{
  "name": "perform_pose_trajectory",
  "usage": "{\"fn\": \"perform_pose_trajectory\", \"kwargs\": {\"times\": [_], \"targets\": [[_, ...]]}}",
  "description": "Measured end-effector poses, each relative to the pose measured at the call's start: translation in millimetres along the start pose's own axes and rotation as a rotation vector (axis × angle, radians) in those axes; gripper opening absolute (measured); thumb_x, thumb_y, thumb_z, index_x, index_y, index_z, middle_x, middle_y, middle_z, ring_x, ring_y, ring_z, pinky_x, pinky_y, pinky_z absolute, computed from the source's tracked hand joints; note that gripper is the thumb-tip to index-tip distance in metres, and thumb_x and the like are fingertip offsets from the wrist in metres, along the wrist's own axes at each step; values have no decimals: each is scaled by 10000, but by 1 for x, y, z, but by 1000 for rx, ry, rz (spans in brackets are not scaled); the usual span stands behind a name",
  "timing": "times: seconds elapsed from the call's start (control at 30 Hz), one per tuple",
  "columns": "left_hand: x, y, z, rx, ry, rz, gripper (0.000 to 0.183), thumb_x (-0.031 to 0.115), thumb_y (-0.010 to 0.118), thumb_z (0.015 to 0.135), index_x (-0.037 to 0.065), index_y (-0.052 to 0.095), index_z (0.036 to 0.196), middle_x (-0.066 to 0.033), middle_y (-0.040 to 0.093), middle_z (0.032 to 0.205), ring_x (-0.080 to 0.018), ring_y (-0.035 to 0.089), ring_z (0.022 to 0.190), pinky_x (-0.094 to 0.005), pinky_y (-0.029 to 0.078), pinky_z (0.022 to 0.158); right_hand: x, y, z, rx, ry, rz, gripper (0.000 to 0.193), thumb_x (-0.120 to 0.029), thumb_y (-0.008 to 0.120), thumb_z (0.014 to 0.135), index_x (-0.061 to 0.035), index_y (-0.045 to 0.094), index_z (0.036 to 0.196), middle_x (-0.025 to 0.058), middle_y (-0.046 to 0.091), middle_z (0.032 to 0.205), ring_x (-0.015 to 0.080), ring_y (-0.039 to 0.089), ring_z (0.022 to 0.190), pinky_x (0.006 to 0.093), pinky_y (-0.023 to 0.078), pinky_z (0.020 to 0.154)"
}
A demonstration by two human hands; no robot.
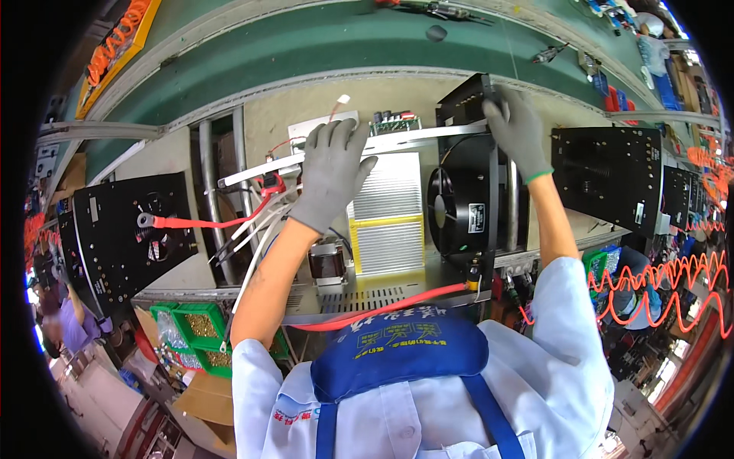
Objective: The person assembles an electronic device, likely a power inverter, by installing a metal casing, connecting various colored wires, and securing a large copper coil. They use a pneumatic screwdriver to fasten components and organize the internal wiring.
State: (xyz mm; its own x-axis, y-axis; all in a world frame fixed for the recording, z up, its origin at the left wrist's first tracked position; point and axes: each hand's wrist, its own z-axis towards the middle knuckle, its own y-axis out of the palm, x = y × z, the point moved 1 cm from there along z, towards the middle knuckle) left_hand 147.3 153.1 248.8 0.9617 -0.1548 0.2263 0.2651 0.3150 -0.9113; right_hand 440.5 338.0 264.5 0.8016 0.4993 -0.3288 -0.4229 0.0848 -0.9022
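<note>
A long pale metal bar (428, 134) lies slantwise across the open top of an equipment chassis (306, 302). My left hand (330, 172), in a grey glove, grips the bar left of its middle, fingers over its far side and thumb on the near side. At the bar's right end my gloved right hand (521, 134) closes over the upper edge of the black side panel (493, 199); its fingertips are partly hidden. Between the hands sits a ribbed silver heatsink (388, 229) with yellow edging. A black fan (459, 210) stands right of it, a green circuit board (395, 123) beyond.
Red and white cables (256, 210) spread out left of the chassis beside a transformer (327, 264). Black fan panels stand at the left (134, 237) and right (608, 180). Green bins (200, 325) of small parts are at lower left. Orange coiled hoses (657, 287) hang at right.
</note>
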Motion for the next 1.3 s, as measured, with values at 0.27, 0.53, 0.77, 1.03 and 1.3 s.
{"fn": "perform_pose_trajectory", "kwargs": {"times": [0.27, 0.53, 0.77, 1.03, 1.3], "targets": [[1, 50, 20, 9, 70, 109, 563, 344, 786, 774, 116, 625, 1263, -60, 674, 847, -244, 658, 860, -441, 507, 908, 6, 14, -87, -145, 352, 304, 621, -270, 698, 868, -6, 523, 1403, 217, 638, 1286, 376, 630, 1177, 439, 507, 985], [-8, 54, 23, -18, 71, 57, 584, 239, 772, 735, 151, 629, 1295, -52, 661, 839, -234, 653, 855, -396, 548, 770, -12, 24, -124, -82, 447, 238, 516, -89, 588, 847, -7, 510, 1350, 295, 675, 984, 495, 649, 928, 564, 514, 815], [-13, 48, 26, -74, 105, 45, 522, 189, 743, 752, 132, 634, 1259, -53, 668, 847, -242, 653, 870, -409, 546, 805, -13, 22, -129, -100, 474, 245, 543, -36, 575, 799, -10, 538, 1340, 295, 684, 962, 478, 663, 929, 543, 519, 804], [-32, 38, 35, -75, 154, 60, 495, 211, 746, 753, 120, 653, 1231, -45, 664, 810, -227, 657, 851, -404, 546, 807, -11, 20, -127, -101, 464, 232, 546, -27, 574, 789, -21, 559, 1335, 281, 695, 1007, 454, 675, 947, 526, 525, 821], [-19, 46, 15, -65, 196, 38, 455, 171, 727, 729, 132, 659, 1177, -39, 635, 772, -223, 644, 829, -394, 548, 715, -9, 27, -127, -87, 452, 240, 553, -34, 564, 786, -22, 564, 1338, 277, 693, 984, 451, 677, 907, 520, 523, 795]]}}
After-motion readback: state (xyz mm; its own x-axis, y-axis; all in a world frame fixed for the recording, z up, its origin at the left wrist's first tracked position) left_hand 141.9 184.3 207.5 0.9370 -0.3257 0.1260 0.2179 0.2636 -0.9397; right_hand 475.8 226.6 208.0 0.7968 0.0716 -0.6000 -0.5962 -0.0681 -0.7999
